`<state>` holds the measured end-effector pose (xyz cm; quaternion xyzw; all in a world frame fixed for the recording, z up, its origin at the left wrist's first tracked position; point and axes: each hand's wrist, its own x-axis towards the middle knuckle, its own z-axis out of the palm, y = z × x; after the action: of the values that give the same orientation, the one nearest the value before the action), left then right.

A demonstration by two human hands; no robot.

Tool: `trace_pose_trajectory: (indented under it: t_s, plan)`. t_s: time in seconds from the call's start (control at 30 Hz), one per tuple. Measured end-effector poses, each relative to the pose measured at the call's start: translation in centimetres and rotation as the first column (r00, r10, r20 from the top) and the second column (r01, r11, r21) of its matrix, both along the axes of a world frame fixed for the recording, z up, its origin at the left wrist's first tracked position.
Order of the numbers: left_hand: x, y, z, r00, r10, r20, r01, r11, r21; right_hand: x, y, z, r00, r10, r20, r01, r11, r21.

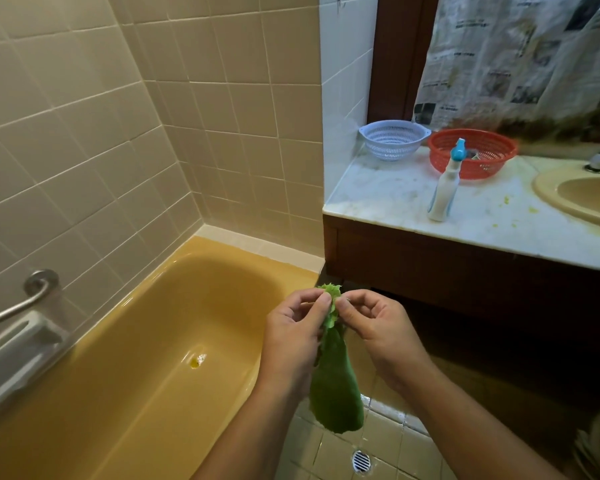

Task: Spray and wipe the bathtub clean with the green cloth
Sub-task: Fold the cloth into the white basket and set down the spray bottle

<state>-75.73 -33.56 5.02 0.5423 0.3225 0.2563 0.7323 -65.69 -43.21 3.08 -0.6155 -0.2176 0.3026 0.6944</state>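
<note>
Your left hand (293, 336) and right hand (378, 327) meet in front of you, each with thumb and forefinger pinched on the top edge of the green cloth (335, 382) and the other fingers curled in. The cloth hangs straight down between your wrists, its lower end over the near rim of the yellow bathtub (146, 386) and the floor tiles beside it. The spray bottle (444, 188) stands upright on the marble counter (378, 202), close to its front edge and well apart from both hands. Behind the bottle a red basket (489, 168) sits toward the counter's back edge, with a white colander (394, 140) in the back left corner. The basin (575, 199) is set into the counter's right end.
</note>
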Motion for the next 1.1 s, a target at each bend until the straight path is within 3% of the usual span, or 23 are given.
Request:
trace_pose_trajectory:
  t_s: [0.17, 0.33, 0.43, 0.53, 0.63, 0.7, 0.77, 0.83, 0.9, 0.97, 1.1]
  plan:
    - [0.5, 0.2, -0.1, 0.999, -0.032, 0.005, 0.032, 0.996, -0.079, 0.6, -0.6, 0.4, 1.0, -0.013, -0.006, 0.014, 0.999, 0.033]
    - [1.4, 1.6, -0.4, 1.0, 0.015, 0.008, -0.013, 0.967, -0.253, 1.8, -0.7, 0.1, 0.978, -0.07, -0.194, 0.098, 0.985, 0.14]
    - [2.2, 3.5, -1.4, 0.996, 0.076, -0.052, -0.085, 0.974, -0.21, 3.2, -1.3, -0.2, 0.973, -0.108, -0.205, 0.122, 0.991, 0.057]
    - [2.8, 5.3, -2.1, 0.988, 0.046, -0.145, -0.051, 0.998, -0.034, 4.9, -2.6, -0.8, 0.996, -0.091, 0.011, 0.092, 0.986, -0.137]
    - [2.9, 6.8, -2.0, 0.963, -0.07, -0.262, 0.122, 0.974, 0.191, 6.5, -3.9, -1.3, 0.946, 0.078, 0.316, 0.041, 0.935, -0.352]
    - [2.9, 8.1, -1.8, 0.935, -0.11, -0.338, 0.259, 0.863, 0.434, 7.3, -4.6, -1.3, 0.878, 0.205, 0.433, 0.016, 0.891, -0.454]
    - [2.9, 9.6, -1.6, 0.888, -0.142, -0.436, 0.418, 0.644, 0.641, 7.8, -5.1, -1.0, 0.797, 0.346, 0.496, -0.008, 0.827, -0.563]
    - [3.1, 10.9, -1.8, 0.759, -0.174, -0.628, 0.641, 0.367, 0.674, 8.4, -5.5, -1.3, 0.67, 0.528, 0.522, 0.0, 0.702, -0.712]
    - [3.4, 12.1, -2.2, 0.617, -0.119, -0.778, 0.784, 0.175, 0.595, 9.1, -5.6, -1.7, 0.537, 0.665, 0.518, 0.056, 0.585, -0.809]
    - [3.8, 13.3, -2.2, 0.559, -0.076, -0.826, 0.828, 0.105, 0.551, 10.0, -6.0, -2.0, 0.481, 0.695, 0.534, 0.104, 0.56, -0.822]
    - [5.6, 15.5, -2.7, 0.604, -0.121, -0.788, 0.797, 0.115, 0.593, 12.1, -6.7, -2.5, 0.543, 0.609, 0.578, 0.131, 0.618, -0.775]
